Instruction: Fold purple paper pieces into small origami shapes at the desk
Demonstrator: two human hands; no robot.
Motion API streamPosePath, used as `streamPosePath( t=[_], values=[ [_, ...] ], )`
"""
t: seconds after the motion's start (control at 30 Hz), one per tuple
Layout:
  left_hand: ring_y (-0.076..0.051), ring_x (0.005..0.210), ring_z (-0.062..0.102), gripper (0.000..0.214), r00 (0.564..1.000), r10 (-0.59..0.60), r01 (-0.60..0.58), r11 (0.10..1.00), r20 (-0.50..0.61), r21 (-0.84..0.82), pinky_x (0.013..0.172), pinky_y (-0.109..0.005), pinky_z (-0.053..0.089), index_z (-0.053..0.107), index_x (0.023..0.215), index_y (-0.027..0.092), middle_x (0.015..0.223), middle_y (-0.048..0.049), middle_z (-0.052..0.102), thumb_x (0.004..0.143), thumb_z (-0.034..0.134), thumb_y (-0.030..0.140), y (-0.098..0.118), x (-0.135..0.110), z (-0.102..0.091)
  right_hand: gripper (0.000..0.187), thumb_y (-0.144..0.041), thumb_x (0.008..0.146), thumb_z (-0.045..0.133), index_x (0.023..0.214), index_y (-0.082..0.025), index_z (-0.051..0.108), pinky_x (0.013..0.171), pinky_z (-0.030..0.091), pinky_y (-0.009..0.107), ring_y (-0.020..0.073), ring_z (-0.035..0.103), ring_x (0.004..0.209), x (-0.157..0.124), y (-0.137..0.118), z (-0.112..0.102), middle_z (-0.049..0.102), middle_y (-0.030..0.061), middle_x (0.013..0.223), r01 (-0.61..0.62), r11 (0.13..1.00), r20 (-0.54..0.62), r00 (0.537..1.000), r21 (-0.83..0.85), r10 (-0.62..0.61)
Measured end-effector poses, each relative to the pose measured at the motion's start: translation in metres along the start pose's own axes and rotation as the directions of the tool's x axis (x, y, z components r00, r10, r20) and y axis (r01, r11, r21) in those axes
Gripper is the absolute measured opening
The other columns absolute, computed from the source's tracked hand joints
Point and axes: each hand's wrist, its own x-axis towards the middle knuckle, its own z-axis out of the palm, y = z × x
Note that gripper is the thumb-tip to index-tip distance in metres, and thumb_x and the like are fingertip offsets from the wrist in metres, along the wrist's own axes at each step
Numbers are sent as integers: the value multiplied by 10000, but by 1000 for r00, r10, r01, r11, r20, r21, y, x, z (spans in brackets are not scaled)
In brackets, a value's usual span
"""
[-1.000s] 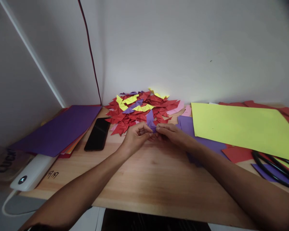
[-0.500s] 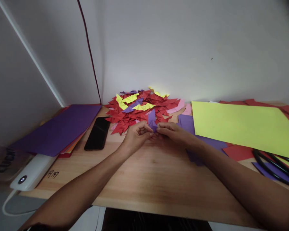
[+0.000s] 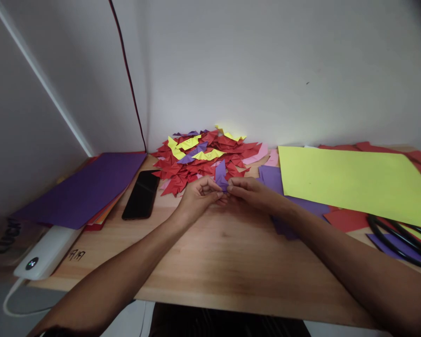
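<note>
Between both hands is a small piece of folded purple paper, one pointed part sticking up and its lower edge hidden by fingertips. My left hand pinches it from the left with thumb and fingers. From the right, my right hand grips its other side, also closed. Just beyond the hands lies a heap of folded paper shapes, mostly red, with several yellow and purple ones on top; some carry small drawn faces.
A black phone lies left of the hands, beside stacked purple sheets and a white power bank with a cable. At right are a large yellow sheet, purple paper, red pieces and black looped handles.
Both hands keep their pinch on the folded purple paper, with hardly any finger movement. The whole view has shifted very slightly.
</note>
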Motion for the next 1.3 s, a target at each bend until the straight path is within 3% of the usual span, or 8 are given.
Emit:
streamPosePath(
  t=[0.2,0.33,0.47,0.6,0.7,0.9,1.13,1.3],
  values=[
    [-129,668,684,245,1000,-12,12,1000,-14,9,684,-278,578,551,801,138,725,-16,684,718,755,244,-1,-1,1,281,-369,902,468,681,-198,436,565,315,245,100,400,580,0,2,2,445,-40,629,16,999,-55,998,-36,-18],
    [-134,665,682,363,998,-32,30,999,-56,-31,670,-280,576,479,887,172,703,22,666,685,774,234,4,-1,3,282,-371,898,454,674,-202,422,557,305,247,103,388,571,-2,2,6,423,-44,612,18,997,-137,990,-72,-28],
    [-126,539,639,424,990,-103,100,995,-99,-27,527,-240,531,428,951,193,673,31,658,703,760,283,7,-3,7,261,-343,884,446,664,-206,415,562,307,251,107,373,573,-4,-1,12,405,-43,614,55,990,-214,973,-130,-82],
    [-88,383,522,349,981,-189,193,975,-41,110,371,-175,384,478,848,168,530,52,569,729,729,380,4,-4,8,234,-328,877,449,677,-207,436,578,328,258,124,406,606,-5,-2,18,437,-28,630,85,982,-251,960,-169,-127],
    [-60,344,461,273,984,-176,179,965,-35,192,349,-157,323,490,782,164,467,73,508,769,686,354,2,-5,7,204,-306,874,467,697,-205,472,599,352,268,140,454,631,-7,-3,21,496,-12,645,74,974,-241,962,-212,-125],
    [-64,341,478,124,978,-201,209,954,-60,213,350,-159,333,486,729,165,468,62,532,795,586,197,4,-5,8,153,-270,869,467,758,-194,540,600,361,276,146,486,628,-10,-5,26,566,8,669,59,958,-251,959,-280,-133],
    [-53,324,473,117,971,-214,232,949,-101,215,349,-144,319,505,675,151,450,57,541,764,547,88,5,-5,10,184,-255,873,450,698,-198,456,557,304,260,120,431,588,-9,-4,28,494,-18,628,54,932,-229,963,-359,-144],
    [-63,329,490,155,967,-247,254,953,-66,163,354,-156,355,519,627,137,450,31,552,773,516,86,6,-4,7,178,-255,882,431,727,-191,491,585,331,267,131,466,618,-10,-5,27,534,-5,669,47,947,-209,971,-319,-119]
  ],
)
